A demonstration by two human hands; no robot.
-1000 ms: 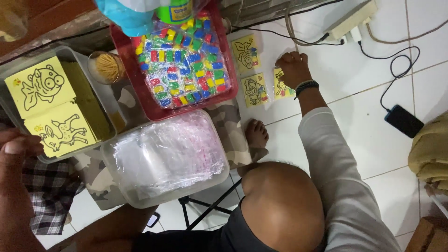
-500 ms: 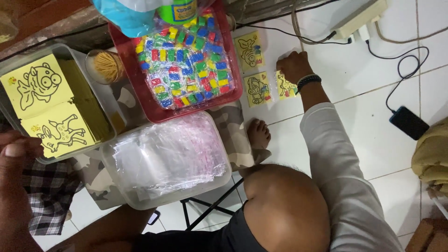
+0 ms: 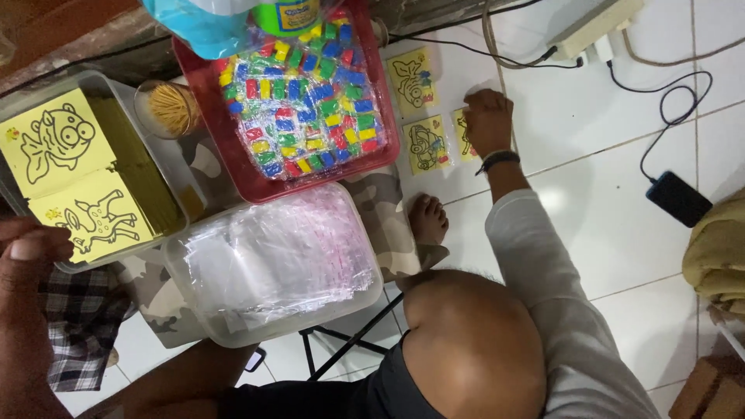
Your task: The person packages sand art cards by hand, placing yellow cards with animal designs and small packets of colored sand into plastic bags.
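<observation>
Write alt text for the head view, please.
The left hand rests beside yellow picture cards in a clear tub. Nearby sit a red tray of coloured blocks and clear bags; another person's hand touches floor cards.

The glossy white ceramic floor tiles (image 3: 590,202) are smooth and reflective. On them lie matt yellow paper picture cards (image 3: 425,143). Left of the cards sits a shiny red plastic tray (image 3: 233,155) holding bright plastic blocks under crinkled clear film (image 3: 306,101). Below the tray, a translucent plastic tub (image 3: 186,299) holds glossy clear plastic bags (image 3: 272,256). Beneath lies matt camouflage cloth (image 3: 384,225).
</observation>
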